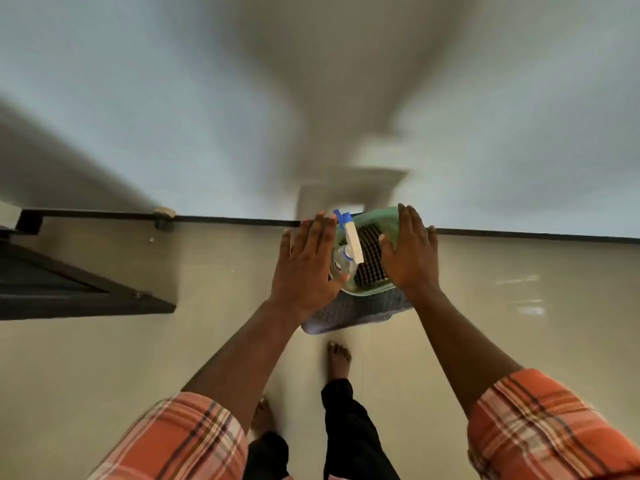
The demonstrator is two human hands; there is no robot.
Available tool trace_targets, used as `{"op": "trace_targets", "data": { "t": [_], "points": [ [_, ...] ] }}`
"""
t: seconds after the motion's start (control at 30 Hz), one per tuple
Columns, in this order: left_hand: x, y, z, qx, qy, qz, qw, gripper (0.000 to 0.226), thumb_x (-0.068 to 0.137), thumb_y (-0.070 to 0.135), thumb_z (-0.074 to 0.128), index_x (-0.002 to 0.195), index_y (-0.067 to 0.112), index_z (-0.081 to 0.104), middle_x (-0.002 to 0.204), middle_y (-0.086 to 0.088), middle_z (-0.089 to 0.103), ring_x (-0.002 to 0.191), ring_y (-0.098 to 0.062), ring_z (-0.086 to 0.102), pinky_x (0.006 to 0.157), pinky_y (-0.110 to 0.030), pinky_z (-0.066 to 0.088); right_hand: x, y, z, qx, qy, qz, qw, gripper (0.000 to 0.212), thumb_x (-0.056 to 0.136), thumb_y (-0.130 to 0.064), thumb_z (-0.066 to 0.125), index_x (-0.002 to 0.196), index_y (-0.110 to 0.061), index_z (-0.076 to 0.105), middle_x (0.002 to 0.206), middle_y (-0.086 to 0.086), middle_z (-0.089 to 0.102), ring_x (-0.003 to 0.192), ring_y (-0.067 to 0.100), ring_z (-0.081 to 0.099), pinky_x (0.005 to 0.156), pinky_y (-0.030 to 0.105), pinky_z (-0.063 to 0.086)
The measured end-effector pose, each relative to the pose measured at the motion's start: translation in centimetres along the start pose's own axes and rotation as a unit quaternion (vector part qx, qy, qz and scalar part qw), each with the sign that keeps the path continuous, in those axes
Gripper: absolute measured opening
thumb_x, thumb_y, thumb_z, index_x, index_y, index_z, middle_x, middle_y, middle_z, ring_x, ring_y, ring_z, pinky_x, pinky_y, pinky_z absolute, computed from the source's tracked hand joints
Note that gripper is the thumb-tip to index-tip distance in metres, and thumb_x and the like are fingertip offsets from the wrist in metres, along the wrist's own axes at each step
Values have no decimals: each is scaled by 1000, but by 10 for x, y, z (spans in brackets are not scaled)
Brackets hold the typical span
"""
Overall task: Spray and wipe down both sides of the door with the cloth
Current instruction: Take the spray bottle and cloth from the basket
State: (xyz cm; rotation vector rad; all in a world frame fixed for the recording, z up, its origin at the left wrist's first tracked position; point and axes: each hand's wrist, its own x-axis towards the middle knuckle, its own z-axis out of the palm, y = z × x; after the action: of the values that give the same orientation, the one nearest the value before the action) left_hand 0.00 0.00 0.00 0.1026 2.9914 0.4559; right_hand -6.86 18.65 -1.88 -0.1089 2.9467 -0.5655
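While both orange plaid sleeves (180, 441) frame the bottom of the view, bare feet (339, 360) stand on the pale tiled floor (104, 358). Further out, the left hand (306, 265) and right hand (410, 251) reach forward with fingers straight and relaxed, grasping nothing, one on each side of a green basket (377, 213); whether they touch it is unclear. Inside the basket lie the spray bottle (348, 252) and the dark checked cloth (370, 263). Under it is a grey mat (356, 313). At left stands the dark-framed door (52, 282), with the blurred wall (138, 116) beyond.
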Motion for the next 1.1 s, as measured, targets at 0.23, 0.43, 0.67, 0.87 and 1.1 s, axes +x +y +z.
{"op": "trace_targets", "data": {
  "t": [0.23,0.43,0.67,0.87,1.1],
  "points": [
    [38,8,52,-87,-25,-85,992,119,69,62,71,154,17,0,163,-5,9,149,-25,12,118,-52,19,38,39,48,29,-74,32,996,66,97,-31,49,152,-10,20,157,11,28,146,28,23,121,48,13],
    [50,17,84,-202,38,-113,972,106,69,70,57,149,18,12,158,-11,26,140,-30,36,107,-55,38,64,65,85,75,-125,107,984,56,92,-24,57,142,-14,35,133,6,55,120,28,56,99,48,48],
    [56,38,99,-268,83,-133,951,96,75,60,65,145,17,17,152,-15,34,129,-25,48,99,-11,40,71,75,117,99,-170,218,956,41,85,-20,66,124,-12,52,119,5,61,111,27,58,88,42,51],
    [54,53,104,-289,120,-138,940,83,79,21,78,142,14,24,146,-8,39,116,-11,49,86,8,32,73,72,129,75,-152,205,964,24,82,-18,67,105,-10,65,104,7,65,98,26,61,76,30,49],
    [54,49,102,-293,116,-140,939,84,78,18,78,141,21,22,150,-16,37,117,-2,45,85,8,32,68,64,138,121,-155,232,953,30,76,-18,63,104,-10,64,136,13,41,118,33,45,95,48,48]
  ]
}}
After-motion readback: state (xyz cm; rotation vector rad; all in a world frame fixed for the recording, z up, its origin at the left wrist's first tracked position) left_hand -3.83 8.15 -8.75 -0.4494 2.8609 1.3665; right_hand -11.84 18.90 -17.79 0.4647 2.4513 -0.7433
